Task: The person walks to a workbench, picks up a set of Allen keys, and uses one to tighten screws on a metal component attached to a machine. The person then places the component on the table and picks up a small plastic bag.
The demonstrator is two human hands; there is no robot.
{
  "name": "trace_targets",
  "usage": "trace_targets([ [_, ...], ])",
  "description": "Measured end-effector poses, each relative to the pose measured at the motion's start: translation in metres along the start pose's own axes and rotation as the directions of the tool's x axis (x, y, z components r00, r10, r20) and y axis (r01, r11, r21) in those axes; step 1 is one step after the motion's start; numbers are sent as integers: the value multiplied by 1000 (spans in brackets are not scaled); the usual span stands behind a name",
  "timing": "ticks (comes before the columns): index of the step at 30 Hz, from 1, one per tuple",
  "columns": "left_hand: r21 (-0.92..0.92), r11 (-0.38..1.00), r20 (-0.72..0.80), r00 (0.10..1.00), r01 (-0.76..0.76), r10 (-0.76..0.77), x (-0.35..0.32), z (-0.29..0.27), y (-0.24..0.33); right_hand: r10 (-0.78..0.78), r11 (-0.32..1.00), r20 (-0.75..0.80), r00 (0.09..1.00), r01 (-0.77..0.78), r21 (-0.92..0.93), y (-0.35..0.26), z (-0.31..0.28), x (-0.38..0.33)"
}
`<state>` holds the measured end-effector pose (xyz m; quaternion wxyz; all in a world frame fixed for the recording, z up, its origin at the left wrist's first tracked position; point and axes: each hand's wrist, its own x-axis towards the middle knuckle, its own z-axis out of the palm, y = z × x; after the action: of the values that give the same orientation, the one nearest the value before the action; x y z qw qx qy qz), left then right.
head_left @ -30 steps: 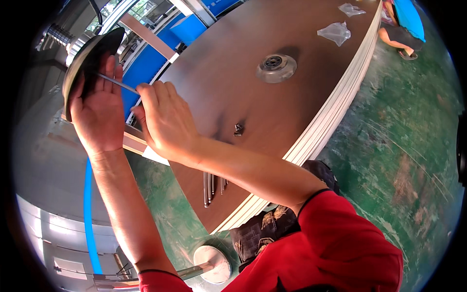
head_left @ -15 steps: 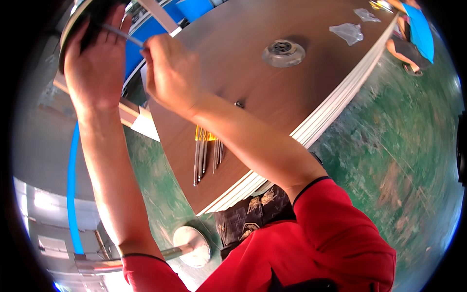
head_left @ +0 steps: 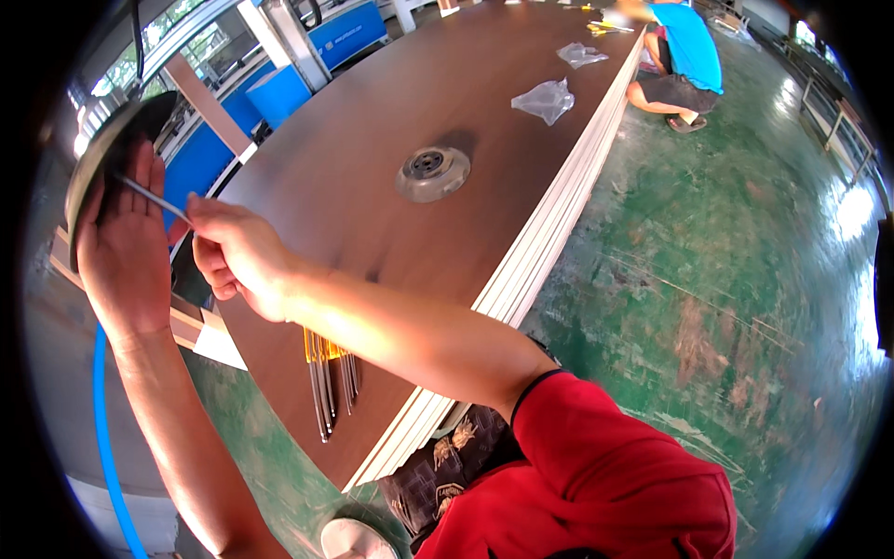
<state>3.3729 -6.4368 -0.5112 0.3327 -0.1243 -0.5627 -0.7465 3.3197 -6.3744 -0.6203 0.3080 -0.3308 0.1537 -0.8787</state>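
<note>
At the far left, a dark, dished round disc with a pale rim is held up, tilted nearly on edge. My left hand supports it, palm showing and fingers stretched along its dark inner side; how the fingertips bear on it is hard to see. My right hand pinches the outer end of a thin metal rod, whose other end reaches into the disc's shaded middle. A second round piece, a shiny flange with a dark centre, lies on the brown tabletop.
Several long metal rods with yellow ends lie at the table's near corner. Clear plastic bags lie farther back. A person in blue crouches beside the stacked boards' pale edges. A round stool stands below.
The view has swung right, so the table and flange appear farther left and more floor shows at right. My hands keep the disc and rod, with the right hand lower in view.
</note>
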Motion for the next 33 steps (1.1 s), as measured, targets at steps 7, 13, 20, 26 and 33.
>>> trace_targets([
  [7, -40, 999, 40, 999, -30, 32, 7, -13, 2, -463, 742, 54, 885, 420, -523, 24, -9, 15],
  [13, -81, 997, 12, 1000, -18, 19, 3, -12, 3, -729, -142, 292, 618, 281, -949, 13, 12, -1],
  [20, -168, 986, 148, 989, 5, 20, 11, -27, -10, -758, 323, 17, 652, 397, -859, 9, 1, 16],
  [26, -138, 990, 160, 986, -24, 46, 11, -28, -12, -493, 780, -119, 862, 377, -500, 16, -2, 24],
  [33, -150, 986, 336, 934, -73, 120, 13, -30, -32, -437, 861, -269, 858, 312, -402, 5, 1, 12],
])
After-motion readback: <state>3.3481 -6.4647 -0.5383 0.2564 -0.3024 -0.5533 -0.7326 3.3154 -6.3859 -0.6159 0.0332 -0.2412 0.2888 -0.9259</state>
